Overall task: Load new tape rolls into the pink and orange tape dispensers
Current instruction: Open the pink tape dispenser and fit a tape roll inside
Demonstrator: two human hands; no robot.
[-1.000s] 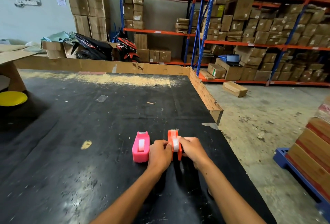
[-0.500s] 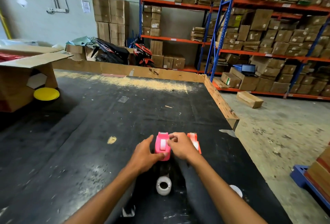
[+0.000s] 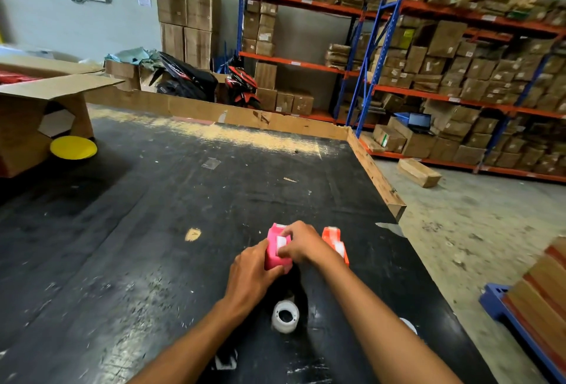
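Fingers of both hands cover much of the pink tape dispenser [image 3: 273,253], so its near end and how the roll sits inside are hard to make out. The left hand [image 3: 251,273] wraps its left side with fingers pressed against the plastic; the right hand [image 3: 301,242] curls over the top, fingertips pinching at the white tape [image 3: 281,242] showing there. It stands on the black table [image 3: 153,230], near the right edge. Just beside it, partly hidden behind the right wrist, stands the orange tape dispenser [image 3: 336,242], white tape visible along its top. Two dispensers in all. One white empty core [image 3: 285,316] stands between the forearms; another white round piece [image 3: 409,324] peeks out, cut off by the right forearm.
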